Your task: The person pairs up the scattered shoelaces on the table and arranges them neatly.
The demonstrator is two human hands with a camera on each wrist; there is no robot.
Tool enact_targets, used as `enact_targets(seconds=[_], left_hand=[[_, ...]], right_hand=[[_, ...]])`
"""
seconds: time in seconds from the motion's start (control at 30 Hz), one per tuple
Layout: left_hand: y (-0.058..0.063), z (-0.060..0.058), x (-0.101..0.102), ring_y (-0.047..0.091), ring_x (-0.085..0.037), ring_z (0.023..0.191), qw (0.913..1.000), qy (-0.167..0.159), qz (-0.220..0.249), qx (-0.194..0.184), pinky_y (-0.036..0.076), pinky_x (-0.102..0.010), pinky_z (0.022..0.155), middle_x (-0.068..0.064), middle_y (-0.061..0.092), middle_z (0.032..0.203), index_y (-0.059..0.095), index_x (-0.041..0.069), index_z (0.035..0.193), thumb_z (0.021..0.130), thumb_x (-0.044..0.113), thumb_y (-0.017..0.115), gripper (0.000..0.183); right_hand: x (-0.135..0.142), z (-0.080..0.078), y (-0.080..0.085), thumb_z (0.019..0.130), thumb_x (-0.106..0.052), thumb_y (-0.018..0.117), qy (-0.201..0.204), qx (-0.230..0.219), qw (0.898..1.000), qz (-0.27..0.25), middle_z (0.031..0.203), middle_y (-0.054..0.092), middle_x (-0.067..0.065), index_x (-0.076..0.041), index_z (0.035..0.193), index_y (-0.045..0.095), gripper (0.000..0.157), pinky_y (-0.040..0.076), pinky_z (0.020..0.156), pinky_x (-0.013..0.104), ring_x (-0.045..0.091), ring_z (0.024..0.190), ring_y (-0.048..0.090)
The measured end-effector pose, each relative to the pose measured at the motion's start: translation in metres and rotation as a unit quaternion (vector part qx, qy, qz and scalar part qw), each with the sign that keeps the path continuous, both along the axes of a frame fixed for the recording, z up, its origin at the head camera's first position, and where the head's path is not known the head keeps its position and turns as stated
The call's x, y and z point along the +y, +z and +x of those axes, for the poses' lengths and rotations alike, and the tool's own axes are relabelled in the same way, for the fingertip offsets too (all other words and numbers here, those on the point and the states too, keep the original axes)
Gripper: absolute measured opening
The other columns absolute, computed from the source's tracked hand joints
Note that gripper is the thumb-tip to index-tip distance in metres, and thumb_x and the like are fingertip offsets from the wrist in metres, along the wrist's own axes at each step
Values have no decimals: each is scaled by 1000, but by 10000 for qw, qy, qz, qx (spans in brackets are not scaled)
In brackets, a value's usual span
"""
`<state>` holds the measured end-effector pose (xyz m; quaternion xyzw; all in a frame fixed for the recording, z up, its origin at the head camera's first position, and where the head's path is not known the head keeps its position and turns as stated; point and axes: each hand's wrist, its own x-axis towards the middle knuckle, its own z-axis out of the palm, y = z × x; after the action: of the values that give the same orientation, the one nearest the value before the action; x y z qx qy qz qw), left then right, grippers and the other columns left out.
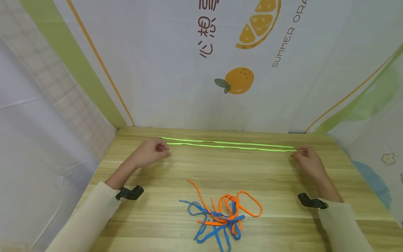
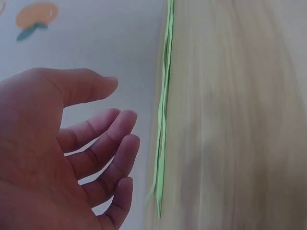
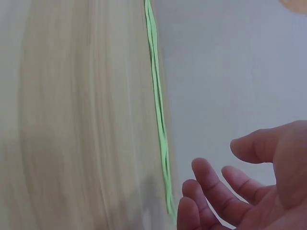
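Note:
Two light green flat shoelaces run side by side across the far part of the table, the farther lace (image 1: 226, 142) just behind the nearer lace (image 1: 217, 146). My left hand (image 1: 151, 152) hovers at their left ends, thumb and loosely bent fingers apart with nothing between them. At the right ends, my right hand (image 1: 310, 162) is held in a similar way; in the right wrist view its thumb stands away from the fingers (image 3: 211, 187). Both laces look nearly straight, with slight waves and small twists.
Closer to me on the wooden table (image 1: 151, 224) lies a loose tangle of orange laces (image 1: 252, 212) and blue laces (image 1: 217, 229). A white curtain (image 1: 167, 70) printed with oranges hangs right behind the far edge. Each wrist carries a black camera mount (image 1: 130, 193).

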<state>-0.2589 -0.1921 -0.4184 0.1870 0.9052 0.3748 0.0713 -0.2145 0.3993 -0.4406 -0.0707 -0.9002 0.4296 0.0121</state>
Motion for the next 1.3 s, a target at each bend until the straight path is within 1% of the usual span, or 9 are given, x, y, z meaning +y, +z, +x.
enact_targets(seconds=[0.23,0.4,0.5,0.63,0.73,0.9,1.0,1.13,1.3], left_hand=[[2,15,28,70,-19,98,9973,-734,-47,67,58,-41,90,0,73,100,73,2,112,98,13,81,19],[1,22,47,70,-18,99,9900,-1364,-265,232,58,-40,91,6,72,98,76,2,116,96,9,82,22],[-2,25,57,71,-16,99,9852,-1661,-338,252,58,-36,88,6,73,99,77,2,119,96,10,81,24],[-10,29,68,71,-12,97,9769,-2063,-445,320,58,-31,86,3,76,102,79,3,117,94,7,81,23],[-16,31,75,71,-8,95,9684,-2341,-677,529,58,-28,86,4,76,103,81,6,112,93,6,83,19],[-23,34,83,69,-7,90,9565,-2588,-1002,903,57,-25,84,5,73,97,82,11,104,92,7,87,13],[-27,34,85,66,-6,86,9524,-2653,-1087,1035,55,-24,82,6,71,93,82,13,99,91,6,87,12],[-30,33,88,62,-4,83,9498,-2679,-1151,1136,53,-25,81,9,68,88,80,15,93,90,6,87,12],[-33,32,89,57,-3,80,9513,-2688,-1068,1067,51,-25,78,12,63,83,75,17,86,90,8,86,15]], right_hand=[[-33,10,9,114,-35,59,411,276,9981,380,125,69,18,2,139,62,45,51,79,30,25,106,60],[-58,18,16,112,-32,67,790,493,9938,609,119,72,13,-4,126,72,32,51,86,38,27,111,63],[-74,22,20,110,-27,70,1104,673,9899,582,112,74,9,-7,118,75,22,53,85,42,29,110,65],[-95,29,23,109,-22,73,1515,851,9835,504,104,74,2,-10,111,76,13,56,82,36,24,103,67],[-109,33,24,107,-20,75,1776,936,9786,460,100,73,-1,-12,108,76,8,56,80,32,20,98,67],[-127,38,22,104,-17,78,2234,1033,9681,480,95,72,-8,-13,103,76,5,57,75,31,14,93,67],[-136,43,21,103,-17,79,2425,1025,9636,460,94,72,-11,-12,101,76,6,57,75,32,12,92,68],[-144,47,20,102,-15,79,2626,1033,9586,387,95,71,-12,-16,100,76,4,57,75,31,11,92,67],[-154,49,16,102,-12,78,2819,1023,9534,318,96,71,-13,-19,98,75,9,56,73,30,11,91,67]])
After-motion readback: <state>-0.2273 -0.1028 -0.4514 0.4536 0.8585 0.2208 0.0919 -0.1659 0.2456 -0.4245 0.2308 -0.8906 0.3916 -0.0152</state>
